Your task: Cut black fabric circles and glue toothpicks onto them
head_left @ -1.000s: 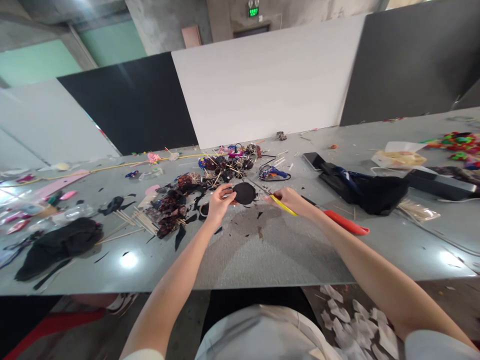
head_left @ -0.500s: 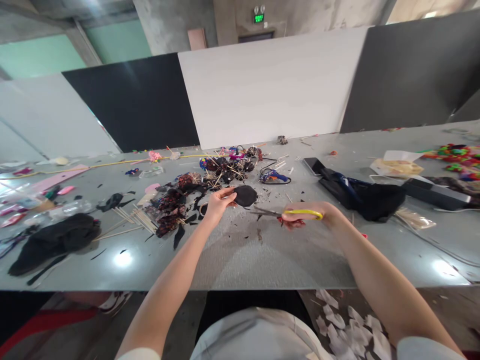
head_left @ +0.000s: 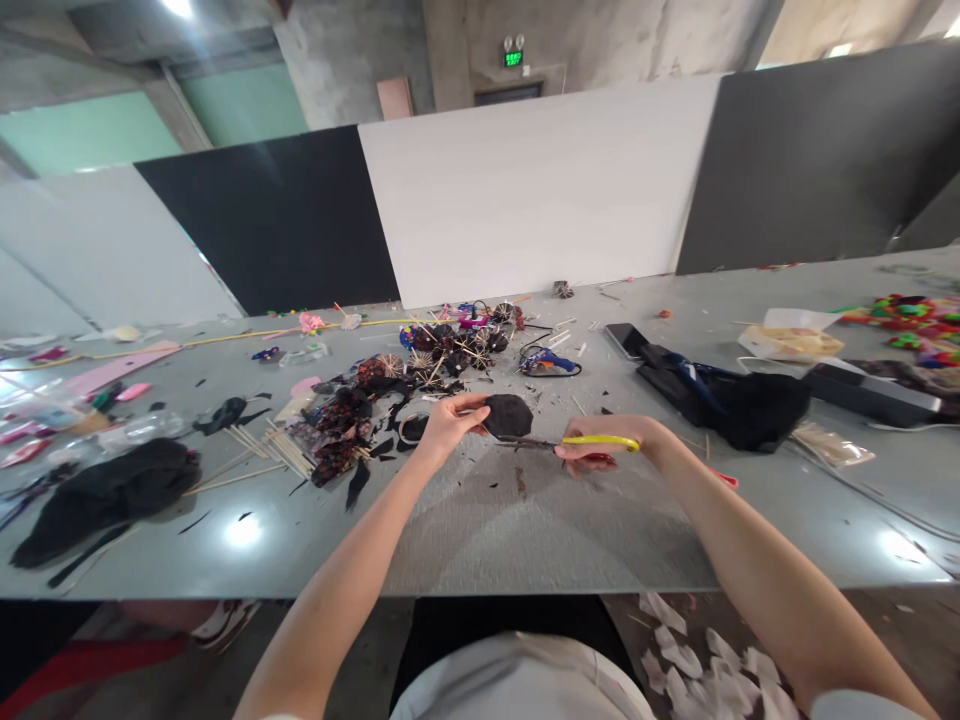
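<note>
Near the middle of the frame my left hand pinches the left edge of a black disc, holding it just above the grey table. The disc looks thin, light and floppy, like cloth or paper, so I judge that a grip close to the cut line would keep it from sagging. Just right of centre, my right hand is closed through the yellow handles of the scissors, whose blades reach the disc's lower edge.
</note>
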Demonstrator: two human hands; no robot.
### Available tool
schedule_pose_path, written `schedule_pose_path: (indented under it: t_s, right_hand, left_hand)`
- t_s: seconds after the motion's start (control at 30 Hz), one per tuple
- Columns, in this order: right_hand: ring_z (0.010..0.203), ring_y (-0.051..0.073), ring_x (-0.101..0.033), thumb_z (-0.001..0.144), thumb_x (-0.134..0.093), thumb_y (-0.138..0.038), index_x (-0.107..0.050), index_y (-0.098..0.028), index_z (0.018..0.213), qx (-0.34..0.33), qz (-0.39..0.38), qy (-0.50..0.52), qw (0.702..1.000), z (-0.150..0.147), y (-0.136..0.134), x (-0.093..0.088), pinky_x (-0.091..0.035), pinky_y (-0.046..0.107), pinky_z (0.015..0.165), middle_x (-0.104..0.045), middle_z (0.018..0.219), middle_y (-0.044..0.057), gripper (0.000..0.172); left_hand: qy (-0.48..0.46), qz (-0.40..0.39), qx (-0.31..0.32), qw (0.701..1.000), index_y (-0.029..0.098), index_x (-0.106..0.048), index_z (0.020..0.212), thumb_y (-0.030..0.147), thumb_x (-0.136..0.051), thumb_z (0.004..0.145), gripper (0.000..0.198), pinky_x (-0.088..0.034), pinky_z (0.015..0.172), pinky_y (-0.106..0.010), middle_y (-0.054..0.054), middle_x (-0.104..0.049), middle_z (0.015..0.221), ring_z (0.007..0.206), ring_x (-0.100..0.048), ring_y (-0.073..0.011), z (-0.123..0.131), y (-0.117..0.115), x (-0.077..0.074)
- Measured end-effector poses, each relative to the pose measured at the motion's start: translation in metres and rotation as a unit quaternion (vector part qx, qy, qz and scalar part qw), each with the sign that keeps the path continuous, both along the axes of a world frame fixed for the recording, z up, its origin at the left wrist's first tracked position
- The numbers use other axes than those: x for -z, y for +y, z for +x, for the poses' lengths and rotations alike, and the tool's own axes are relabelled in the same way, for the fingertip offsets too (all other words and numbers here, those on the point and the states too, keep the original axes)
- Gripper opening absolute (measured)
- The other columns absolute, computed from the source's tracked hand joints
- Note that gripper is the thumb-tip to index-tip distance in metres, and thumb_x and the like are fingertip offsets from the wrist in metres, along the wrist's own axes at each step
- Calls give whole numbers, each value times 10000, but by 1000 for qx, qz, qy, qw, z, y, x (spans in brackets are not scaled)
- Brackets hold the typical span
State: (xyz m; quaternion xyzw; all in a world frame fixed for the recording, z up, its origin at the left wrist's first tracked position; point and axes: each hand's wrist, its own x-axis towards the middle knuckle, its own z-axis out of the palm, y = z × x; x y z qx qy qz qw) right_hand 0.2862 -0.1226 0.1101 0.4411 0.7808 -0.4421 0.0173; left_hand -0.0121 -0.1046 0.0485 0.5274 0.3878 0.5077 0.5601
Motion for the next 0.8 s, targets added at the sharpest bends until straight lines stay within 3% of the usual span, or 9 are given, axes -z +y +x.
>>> schedule_pose_path:
  t_s: [0.1,0.27,0.53,0.8]
  right_hand:
    - [514,200,-499,797,-540,-864,-618,-197,538,-65,-69,29,995,-1,0,-3,-477,397,629,-500,471,55,719]
    - [479,168,-446,789,-562,-860,-749,-144,733,-51,-77,20,996,-2,0,-3,-412,358,563,-512,486,39,742]
    - [448,173,-422,794,-527,-873,-736,-202,668,-47,-71,28,996,-3,-3,-5,-454,373,566,-500,467,31,714]
    - [444,154,-421,802,-576,-816,-735,-172,696,-29,-77,26,996,-1,-3,-2,-434,341,537,-482,452,12,672]
  left_hand:
    - [2,1,-2,1000,140,-796,1057,396,-924,651,496,-636,631,-337,-115,-778,1084,684,-704,-172,0,-1,-1]
    - [12,12,6,1000,137,-793,1053,407,-921,657,496,-628,607,-328,-104,-784,1039,645,-692,-162,2,0,2]
    - [9,2,7,1000,139,-788,1058,426,-923,650,516,-629,640,-340,-103,-777,1055,669,-696,-167,2,0,2]
    - [8,-2,7,1000,141,-787,1039,416,-920,657,489,-625,643,-343,-97,-774,1016,656,-691,-163,1,-1,0]
